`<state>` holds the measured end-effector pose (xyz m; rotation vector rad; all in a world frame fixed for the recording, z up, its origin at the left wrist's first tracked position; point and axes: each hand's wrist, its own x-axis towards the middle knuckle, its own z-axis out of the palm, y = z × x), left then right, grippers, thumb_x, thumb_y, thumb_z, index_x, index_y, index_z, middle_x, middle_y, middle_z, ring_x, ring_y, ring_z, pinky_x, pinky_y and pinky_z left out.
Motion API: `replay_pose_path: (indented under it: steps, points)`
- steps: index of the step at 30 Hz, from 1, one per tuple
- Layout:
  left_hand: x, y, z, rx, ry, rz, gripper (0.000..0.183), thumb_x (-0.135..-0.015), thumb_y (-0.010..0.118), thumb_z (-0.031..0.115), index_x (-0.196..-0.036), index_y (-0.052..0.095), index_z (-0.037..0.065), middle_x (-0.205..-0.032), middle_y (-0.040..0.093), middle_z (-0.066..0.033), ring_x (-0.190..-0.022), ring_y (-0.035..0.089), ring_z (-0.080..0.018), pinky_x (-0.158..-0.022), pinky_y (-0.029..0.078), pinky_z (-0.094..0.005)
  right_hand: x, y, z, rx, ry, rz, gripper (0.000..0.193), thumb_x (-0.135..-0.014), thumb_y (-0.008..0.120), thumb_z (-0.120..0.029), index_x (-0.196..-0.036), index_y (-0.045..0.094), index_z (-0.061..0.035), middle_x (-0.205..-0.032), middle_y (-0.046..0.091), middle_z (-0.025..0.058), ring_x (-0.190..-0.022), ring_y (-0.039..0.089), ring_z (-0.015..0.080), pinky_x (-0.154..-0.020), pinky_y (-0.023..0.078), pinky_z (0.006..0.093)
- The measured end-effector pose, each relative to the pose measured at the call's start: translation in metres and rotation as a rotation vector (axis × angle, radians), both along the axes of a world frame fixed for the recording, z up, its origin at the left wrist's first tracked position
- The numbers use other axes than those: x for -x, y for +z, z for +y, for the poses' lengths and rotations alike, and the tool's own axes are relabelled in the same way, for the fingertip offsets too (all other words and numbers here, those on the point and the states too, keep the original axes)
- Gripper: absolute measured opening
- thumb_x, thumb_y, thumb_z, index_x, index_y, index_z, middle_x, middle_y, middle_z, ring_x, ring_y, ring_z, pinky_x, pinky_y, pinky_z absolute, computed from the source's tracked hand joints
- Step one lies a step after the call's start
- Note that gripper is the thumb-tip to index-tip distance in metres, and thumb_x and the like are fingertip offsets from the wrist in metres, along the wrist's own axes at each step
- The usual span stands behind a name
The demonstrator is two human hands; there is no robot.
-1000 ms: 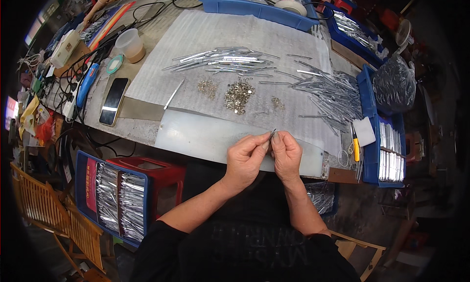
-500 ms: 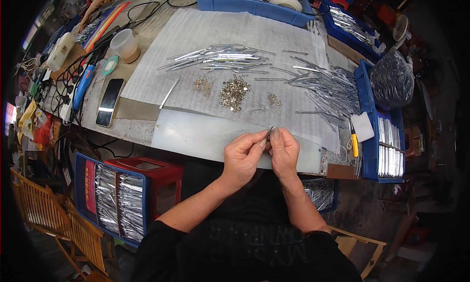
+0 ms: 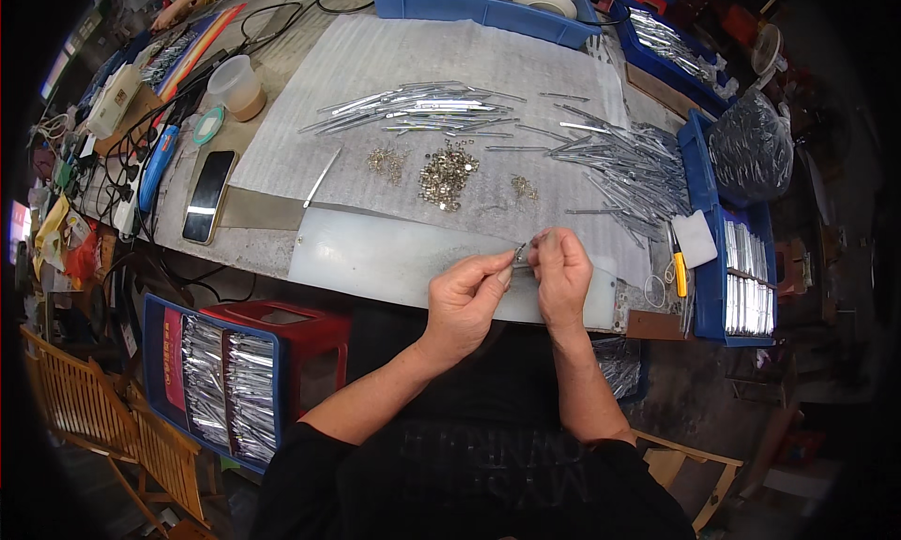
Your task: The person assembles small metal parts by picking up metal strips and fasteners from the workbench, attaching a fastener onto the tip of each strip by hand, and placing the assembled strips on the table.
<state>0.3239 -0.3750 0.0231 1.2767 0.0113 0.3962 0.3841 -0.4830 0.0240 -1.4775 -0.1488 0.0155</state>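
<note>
My left hand [image 3: 466, 296] and my right hand [image 3: 561, 270] meet over the white board [image 3: 375, 258] at the table's front edge. Together they pinch a small silvery metal piece [image 3: 522, 252] between their fingertips. Beyond them, on a pale foam sheet [image 3: 469, 71], lie a heap of small metal fittings [image 3: 447, 174], two smaller heaps beside it, and long piles of thin silvery strips [image 3: 422, 108]. A further spread of strips [image 3: 624, 169] lies to the right.
A phone [image 3: 206, 196], a plastic cup [image 3: 235, 87], cables and tools lie at the left. Blue trays [image 3: 474, 7] stand at the back and right, one with yellow-handled cutters [image 3: 678, 268] beside it. A blue crate of bagged strips [image 3: 225, 380] sits on a red stool below.
Both hands have stayed together at the front edge, fingers shifting slightly on the small metal piece. Nothing on the table has moved.
</note>
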Motion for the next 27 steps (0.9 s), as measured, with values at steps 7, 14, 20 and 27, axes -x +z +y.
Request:
replay_pose_path:
  steps: [7,14,20,27]
  points:
    - [0.001,-0.001,0.001,-0.007,-0.011,-0.016,0.020,-0.082,0.052,-0.003,-0.101,0.057,-0.002,-0.074,0.054,-0.0015,-0.055,0.041,-0.0011,-0.045,0.032,-0.0145,-0.002,-0.001,-0.003,0.052,-0.001,0.004,0.019,-0.080,0.062,-0.016,-0.084,0.053,-0.0001,-0.066,0.051,-0.0023,-0.059,0.045,0.0034,-0.052,0.040,0.0177]
    - [0.001,0.000,0.001,-0.001,-0.023,-0.021,0.020,-0.082,0.052,-0.002,-0.101,0.058,-0.001,-0.074,0.054,-0.0014,-0.054,0.040,-0.0008,-0.045,0.034,-0.0146,0.005,-0.002,-0.001,0.139,0.015,-0.074,0.014,-0.081,0.059,-0.012,-0.084,0.053,0.0008,-0.066,0.052,-0.0023,-0.060,0.045,0.0037,-0.053,0.039,0.0182]
    - [0.001,-0.001,0.000,0.046,-0.029,0.018,0.019,-0.083,0.052,-0.002,-0.101,0.058,-0.001,-0.073,0.054,-0.0014,-0.053,0.040,-0.0006,-0.045,0.034,-0.0148,0.008,-0.001,-0.001,0.188,0.087,-0.241,0.012,-0.083,0.056,-0.011,-0.080,0.054,0.0002,-0.064,0.052,-0.0001,-0.060,0.045,0.0038,-0.052,0.039,0.0192]
    - [-0.001,0.001,0.002,0.088,-0.030,0.033,0.019,-0.082,0.053,-0.001,-0.101,0.058,-0.001,-0.072,0.055,-0.0020,-0.051,0.039,-0.0005,-0.042,0.031,-0.0149,0.009,0.000,-0.003,0.142,0.026,-0.189,0.009,-0.081,0.058,-0.008,-0.081,0.054,0.0001,-0.068,0.054,0.0013,-0.061,0.048,0.0062,-0.052,0.041,0.0214]
